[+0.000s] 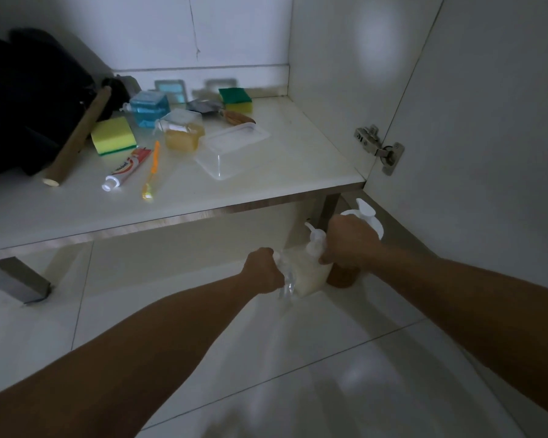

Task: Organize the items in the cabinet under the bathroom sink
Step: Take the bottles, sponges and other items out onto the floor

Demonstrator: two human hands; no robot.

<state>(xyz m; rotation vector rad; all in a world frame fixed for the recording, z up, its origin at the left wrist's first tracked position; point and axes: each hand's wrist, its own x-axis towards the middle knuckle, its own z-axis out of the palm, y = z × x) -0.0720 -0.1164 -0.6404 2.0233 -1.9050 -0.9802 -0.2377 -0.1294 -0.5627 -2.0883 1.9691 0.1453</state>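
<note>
Gripping with both: left hand is curled round a clear bottle low on the floor; right hand clasps the amber bottle at its neck. White pump bottle stands between the grips. Lift straight up, clearing the shelf edge above.

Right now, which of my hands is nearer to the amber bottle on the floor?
Right. The right hand grips the amber bottle near its top. The left hand holds the clear bottle farther left, with a white pump bottle between.
</note>
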